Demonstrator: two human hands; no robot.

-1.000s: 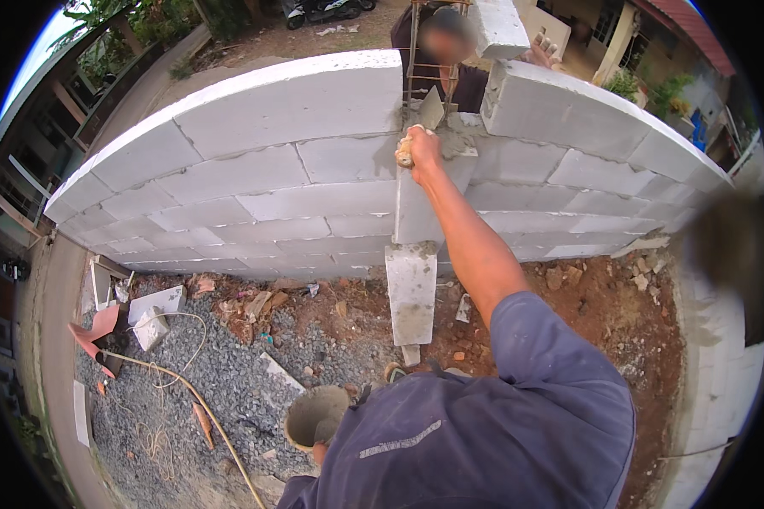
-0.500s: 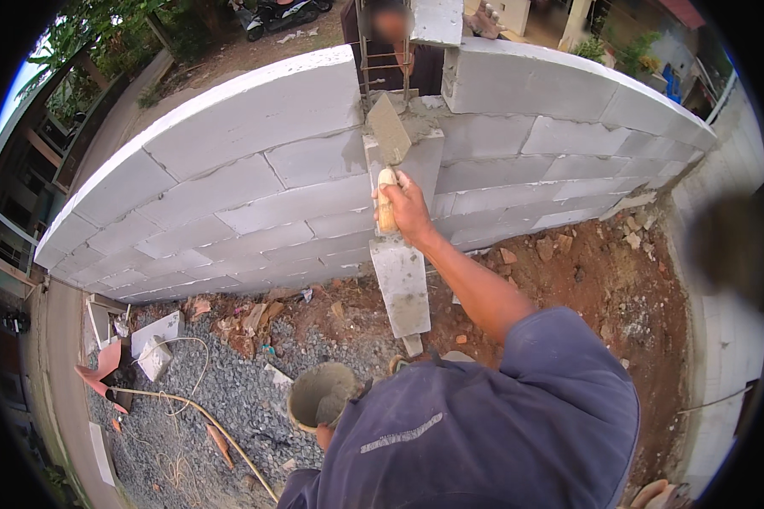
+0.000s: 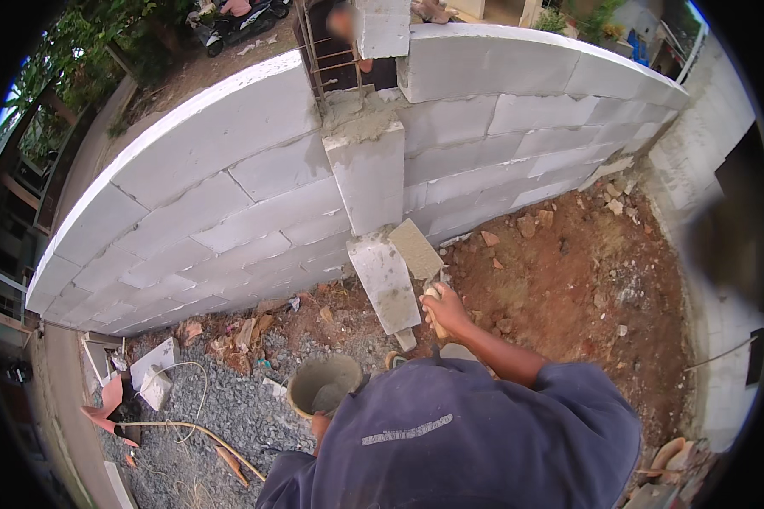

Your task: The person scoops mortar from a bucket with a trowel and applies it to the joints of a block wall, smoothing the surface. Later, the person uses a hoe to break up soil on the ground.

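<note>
My right hand [image 3: 450, 314] is closed round the wooden handle of a trowel [image 3: 417, 251]. The blade points toward the wall, beside a tilted pale block [image 3: 384, 280] at the pillar's foot. My left hand [image 3: 319, 424], partly hidden by my shirt, is at the rim of a mortar bucket [image 3: 312, 371]; its fingers look bent over the edge. Grey wet mortar lies inside. Ahead, an upright block [image 3: 369, 174] forms the pillar's front, and rough mortar [image 3: 365, 119] covers its top, around the foot of the steel bars [image 3: 318, 59].
A pale block wall [image 3: 229, 182] curves across both sides. Behind its gap a person stands by the bars, beside a raised block [image 3: 382, 34]. Gravel [image 3: 221, 390] with a hose [image 3: 204, 431] and a reddish hoe-like blade [image 3: 109, 405] lies left, reddish soil [image 3: 560, 271] right.
My right hand has drawn the trowel down and back from the mortared pillar top to beside the lower block. My left hand stays at the bucket. The view has shifted to the right.
</note>
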